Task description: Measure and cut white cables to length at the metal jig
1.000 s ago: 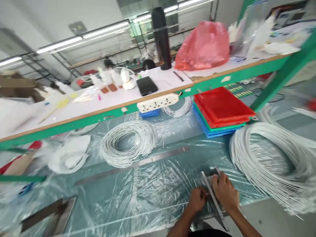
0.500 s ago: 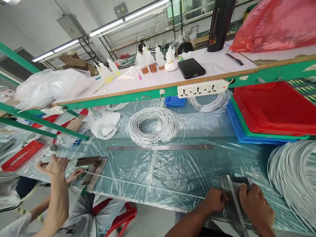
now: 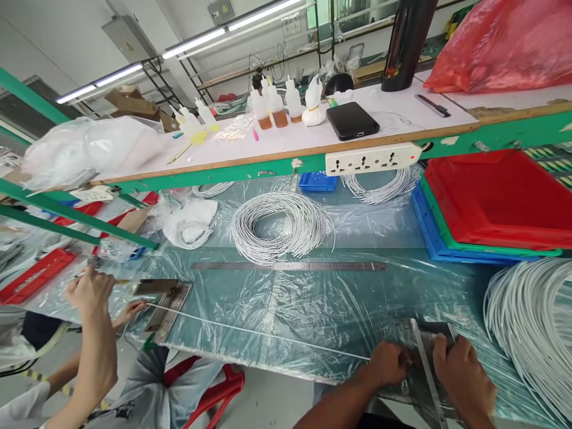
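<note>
The left hand [image 3: 389,362] pinches a thin, straight white cable [image 3: 286,339] stretching leftward from that grip. Just right of it, the right hand [image 3: 463,374] touches a grey metal fixture [image 3: 428,368]; its finger closure is unclear.

Left hand [image 3: 388,363] and right hand [image 3: 467,375] close together, fingers [image 3: 440,350] curled

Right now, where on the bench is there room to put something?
The widest free patch lies between the steel ruler and the white wire. Smaller: between the stacked trays and the metal device. Crowded: around the left hand, right hand and right-edge coil.
</note>
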{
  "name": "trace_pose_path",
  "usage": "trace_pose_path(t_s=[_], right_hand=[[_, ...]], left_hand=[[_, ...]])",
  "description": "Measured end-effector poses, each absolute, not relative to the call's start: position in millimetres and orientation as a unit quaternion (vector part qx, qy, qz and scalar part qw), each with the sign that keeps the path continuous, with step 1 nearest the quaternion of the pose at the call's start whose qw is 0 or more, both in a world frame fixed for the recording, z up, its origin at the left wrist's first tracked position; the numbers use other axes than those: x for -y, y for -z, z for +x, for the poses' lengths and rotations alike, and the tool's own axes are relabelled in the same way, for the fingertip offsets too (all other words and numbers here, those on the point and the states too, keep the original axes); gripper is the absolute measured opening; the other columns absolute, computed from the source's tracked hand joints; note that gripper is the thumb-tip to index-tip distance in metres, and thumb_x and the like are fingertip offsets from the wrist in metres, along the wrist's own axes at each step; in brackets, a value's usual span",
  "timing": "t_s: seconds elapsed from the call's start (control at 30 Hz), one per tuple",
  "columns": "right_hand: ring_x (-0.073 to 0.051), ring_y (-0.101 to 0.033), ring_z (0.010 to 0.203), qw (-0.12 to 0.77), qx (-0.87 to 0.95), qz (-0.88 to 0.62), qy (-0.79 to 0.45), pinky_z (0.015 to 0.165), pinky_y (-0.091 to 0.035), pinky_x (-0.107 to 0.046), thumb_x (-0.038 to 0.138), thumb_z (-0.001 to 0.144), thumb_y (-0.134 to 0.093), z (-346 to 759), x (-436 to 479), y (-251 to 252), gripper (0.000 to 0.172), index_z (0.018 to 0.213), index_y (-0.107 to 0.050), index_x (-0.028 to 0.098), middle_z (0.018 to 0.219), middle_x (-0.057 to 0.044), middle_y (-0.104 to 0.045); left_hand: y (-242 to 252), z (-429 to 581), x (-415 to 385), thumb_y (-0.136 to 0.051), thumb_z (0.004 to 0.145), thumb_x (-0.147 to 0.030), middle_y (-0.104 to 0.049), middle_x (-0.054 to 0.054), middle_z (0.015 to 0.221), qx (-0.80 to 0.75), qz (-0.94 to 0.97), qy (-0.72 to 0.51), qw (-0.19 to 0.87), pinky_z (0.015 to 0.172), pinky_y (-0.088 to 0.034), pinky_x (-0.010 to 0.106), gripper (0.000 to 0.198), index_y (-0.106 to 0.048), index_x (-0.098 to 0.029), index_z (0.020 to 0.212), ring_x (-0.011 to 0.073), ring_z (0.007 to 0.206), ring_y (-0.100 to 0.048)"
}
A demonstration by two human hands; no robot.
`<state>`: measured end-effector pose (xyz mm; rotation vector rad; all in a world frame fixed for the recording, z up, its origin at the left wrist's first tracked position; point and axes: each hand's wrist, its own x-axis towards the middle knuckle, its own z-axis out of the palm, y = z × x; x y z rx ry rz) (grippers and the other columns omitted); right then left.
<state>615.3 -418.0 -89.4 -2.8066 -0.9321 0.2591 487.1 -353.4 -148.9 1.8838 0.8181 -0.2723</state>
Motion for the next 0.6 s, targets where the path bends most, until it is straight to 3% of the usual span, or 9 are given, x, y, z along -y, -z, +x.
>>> trace_pose_path(t_s=[0.33,0.43,0.6], right_hand=[[-0.034,-0.068,0.065,0.047,0.317,-0.946,-0.055,0.046,-0.038,-0.037,0.046,0.101,-0.021,614,416,93,0.055,0.118,-0.054,0.005,0.093,-0.021,-0.070],[-0.033,-0.070,0.071,0.041,0.303,-0.951,-0.048,0.050,-0.040,-0.035,0.044,0.102,-0.022,614,413,93,0.052,0.119,-0.053,0.006,0.095,-0.019,-0.070],[-0.031,-0.070,0.084,0.060,0.288,-0.954,-0.056,0.060,-0.044,-0.034,0.042,0.103,-0.022,618,410,98,0.051,0.127,-0.049,0.005,0.106,-0.021,-0.069]], left_hand=[[144,487,348,-0.056,0.085,-0.016,-0.076,0.008,0.107,-0.321,0.807,0.116,0.482,0.091,-0.052,0.033,0.031,-0.073,-0.017,0.110,0.0238,0.099,-0.069],[138,489,344,-0.052,0.085,-0.013,-0.075,0.006,0.106,-0.320,0.812,0.119,0.474,0.088,-0.051,0.030,0.031,-0.072,-0.018,0.108,0.0215,0.097,-0.068],[143,495,340,-0.049,0.088,-0.013,-0.074,0.011,0.105,-0.316,0.810,0.112,0.482,0.093,-0.048,0.035,0.029,-0.071,-0.014,0.107,0.0244,0.100,-0.067]])
